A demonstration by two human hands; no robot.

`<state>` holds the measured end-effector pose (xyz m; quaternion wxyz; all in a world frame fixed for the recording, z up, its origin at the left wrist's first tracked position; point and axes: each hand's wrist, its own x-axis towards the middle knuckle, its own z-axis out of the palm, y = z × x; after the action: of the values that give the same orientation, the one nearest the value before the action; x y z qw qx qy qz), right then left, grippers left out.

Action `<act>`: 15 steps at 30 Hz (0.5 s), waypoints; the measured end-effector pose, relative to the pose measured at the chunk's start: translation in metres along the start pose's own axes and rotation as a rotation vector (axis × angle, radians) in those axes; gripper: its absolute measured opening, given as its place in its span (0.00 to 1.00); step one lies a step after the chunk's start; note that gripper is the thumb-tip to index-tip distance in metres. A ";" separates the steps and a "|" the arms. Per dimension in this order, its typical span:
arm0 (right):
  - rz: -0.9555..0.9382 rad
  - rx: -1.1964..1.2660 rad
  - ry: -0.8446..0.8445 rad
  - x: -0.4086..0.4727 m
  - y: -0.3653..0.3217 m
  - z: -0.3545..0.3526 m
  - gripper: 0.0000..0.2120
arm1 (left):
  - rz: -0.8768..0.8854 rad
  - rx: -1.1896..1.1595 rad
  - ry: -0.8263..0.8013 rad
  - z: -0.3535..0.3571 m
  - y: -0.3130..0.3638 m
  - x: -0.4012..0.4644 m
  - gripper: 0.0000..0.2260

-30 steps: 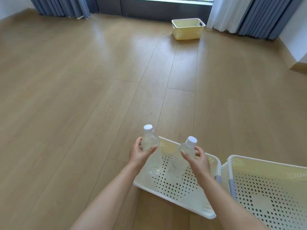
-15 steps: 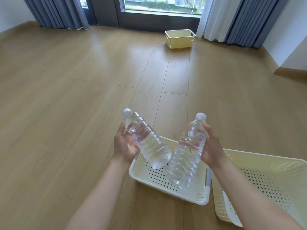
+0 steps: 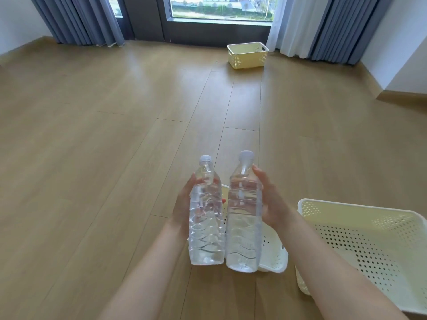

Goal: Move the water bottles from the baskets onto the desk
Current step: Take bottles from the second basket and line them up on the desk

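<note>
Two clear water bottles with pale caps are held upright side by side in front of me. My left hand (image 3: 183, 204) grips the left bottle (image 3: 206, 218) from its left side. My right hand (image 3: 273, 204) grips the right bottle (image 3: 243, 218) from its right side. Both bottles hang above the wooden floor, over a pale yellow perforated basket (image 3: 273, 252) that is mostly hidden behind them. A second, larger basket (image 3: 360, 236) with nothing in it lies to the right. No desk is in view.
A third pale yellow basket (image 3: 247, 55) stands far off near the window. Blue and white curtains (image 3: 78, 19) hang along the back wall. A white wall corner (image 3: 402, 49) juts in at the right. Wooden floor (image 3: 104, 135) stretches to the left and ahead.
Both bottles have risen out of the basket and turned from tilted to upright, coming close together. The view has lifted, showing more of the window.
</note>
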<state>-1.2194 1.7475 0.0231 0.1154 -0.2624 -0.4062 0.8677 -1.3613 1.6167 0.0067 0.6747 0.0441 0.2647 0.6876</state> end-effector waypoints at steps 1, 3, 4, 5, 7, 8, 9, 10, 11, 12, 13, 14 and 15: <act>-0.015 -0.011 0.024 -0.001 0.002 -0.001 0.27 | -0.007 0.020 0.005 0.002 0.000 -0.002 0.17; -0.024 -0.033 0.075 -0.002 0.004 -0.002 0.24 | -0.029 0.070 0.003 0.005 0.001 -0.005 0.15; -0.015 -0.049 0.078 -0.004 0.003 0.000 0.24 | -0.023 0.193 0.078 0.011 0.002 -0.007 0.15; -0.009 -0.060 0.079 -0.003 0.002 -0.001 0.25 | 0.009 0.326 0.182 0.010 0.002 -0.008 0.15; 0.001 -0.079 0.118 -0.003 0.002 -0.003 0.25 | 0.115 0.442 0.304 0.006 0.001 -0.009 0.17; 0.001 -0.104 0.174 -0.001 0.003 -0.007 0.26 | 0.110 0.449 0.276 0.005 0.001 -0.008 0.19; 0.008 -0.140 0.225 -0.002 0.004 -0.009 0.27 | 0.115 0.428 0.216 0.003 0.001 -0.007 0.24; 0.019 -0.165 0.250 -0.004 0.005 -0.009 0.28 | 0.118 0.372 0.185 -0.003 0.002 -0.005 0.28; 0.035 -0.180 0.260 -0.003 0.008 -0.011 0.29 | 0.121 0.345 0.160 -0.006 0.002 -0.002 0.30; 0.051 -0.195 0.275 -0.003 0.009 -0.012 0.27 | 0.120 0.340 0.158 -0.007 0.001 0.000 0.30; 0.055 -0.220 0.306 -0.004 0.009 -0.013 0.24 | 0.123 0.338 0.154 -0.011 0.000 0.003 0.28; 0.045 -0.235 0.328 -0.004 0.008 -0.015 0.20 | 0.134 0.343 0.155 -0.006 0.000 0.005 0.23; 0.031 -0.240 0.344 -0.005 0.004 -0.016 0.18 | 0.158 0.359 0.183 -0.002 0.001 0.007 0.18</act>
<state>-1.2067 1.7528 0.0133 0.1375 -0.4249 -0.4767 0.7572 -1.3639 1.6225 0.0039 0.5731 0.1215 0.4388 0.6814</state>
